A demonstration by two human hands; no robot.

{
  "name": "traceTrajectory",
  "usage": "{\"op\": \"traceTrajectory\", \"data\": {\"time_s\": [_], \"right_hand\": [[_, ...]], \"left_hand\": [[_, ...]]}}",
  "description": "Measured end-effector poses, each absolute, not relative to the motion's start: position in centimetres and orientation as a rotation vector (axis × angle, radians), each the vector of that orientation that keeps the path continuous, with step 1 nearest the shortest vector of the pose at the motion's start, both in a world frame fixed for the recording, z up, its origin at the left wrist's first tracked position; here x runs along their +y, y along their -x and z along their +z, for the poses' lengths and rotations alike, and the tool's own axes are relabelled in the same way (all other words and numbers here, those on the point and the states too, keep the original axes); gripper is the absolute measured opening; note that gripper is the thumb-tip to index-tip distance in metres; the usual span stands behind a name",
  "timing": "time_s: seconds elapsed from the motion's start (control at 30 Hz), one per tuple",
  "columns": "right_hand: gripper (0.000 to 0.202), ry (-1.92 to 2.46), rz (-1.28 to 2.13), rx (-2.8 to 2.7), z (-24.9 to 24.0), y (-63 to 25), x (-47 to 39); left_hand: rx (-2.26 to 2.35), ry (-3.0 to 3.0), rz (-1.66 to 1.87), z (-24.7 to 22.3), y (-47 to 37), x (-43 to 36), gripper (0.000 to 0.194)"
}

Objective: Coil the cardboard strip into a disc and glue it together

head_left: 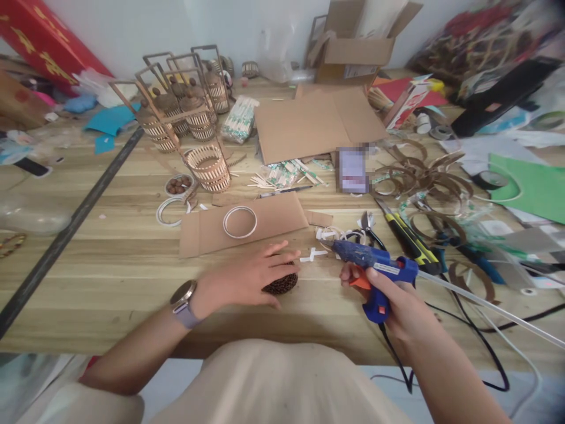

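Note:
My left hand (247, 274) reaches over a dark brown, round, textured piece (282, 284) on the wooden table, fingers stretched apart. The hand partly covers this piece; whether it touches it I cannot tell. My right hand (397, 300) is wrapped round a blue glue gun (375, 265), with fingers at its orange trigger. A clear glue stick (481, 300) extends from the gun's back, and its nozzle points left over white scraps (314, 254). Just beyond my left hand lies a cardboard strip (273, 221) bearing a pale ring (225, 222).
Several small slatted baskets with tall handles (194, 112) stand at the back left, and an open slatted cup (207, 168) is closer. On the right lie a yellow-black cutter (410, 241), brown hoops (415, 171) and a black cord (477, 333). Flat cardboard (318, 121) lies behind.

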State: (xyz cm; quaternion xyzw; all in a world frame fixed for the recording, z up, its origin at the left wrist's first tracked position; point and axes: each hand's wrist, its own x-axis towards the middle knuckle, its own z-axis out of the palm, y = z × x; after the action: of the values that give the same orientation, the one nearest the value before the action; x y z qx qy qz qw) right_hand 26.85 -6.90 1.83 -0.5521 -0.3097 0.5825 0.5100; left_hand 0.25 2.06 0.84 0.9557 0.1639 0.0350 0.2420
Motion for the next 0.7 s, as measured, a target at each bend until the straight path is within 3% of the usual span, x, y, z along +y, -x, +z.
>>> {"op": "traceTrajectory", "data": {"time_s": [0.3,0.5,0.57,0.7], "right_hand": [[0.038,1.341,1.403,-0.788,1.1,-27.2,-7.0],[0.039,1.32,1.414,-0.843,2.0,-26.5,-6.8],[0.036,1.325,1.409,-0.804,2.3,-26.3,-6.8],[0.037,1.396,1.374,-0.713,2.5,-26.2,-6.6]], "left_hand": [[0.296,-2.801,0.128,-3.4,-2.1,1.9,0.077],[0.356,-2.704,0.184,-1.8,-1.3,3.1,0.095],[0.294,-2.74,0.253,-1.5,-1.1,3.3,0.088],[0.144,-2.875,0.287,-1.9,-1.3,3.0,0.053]]}}
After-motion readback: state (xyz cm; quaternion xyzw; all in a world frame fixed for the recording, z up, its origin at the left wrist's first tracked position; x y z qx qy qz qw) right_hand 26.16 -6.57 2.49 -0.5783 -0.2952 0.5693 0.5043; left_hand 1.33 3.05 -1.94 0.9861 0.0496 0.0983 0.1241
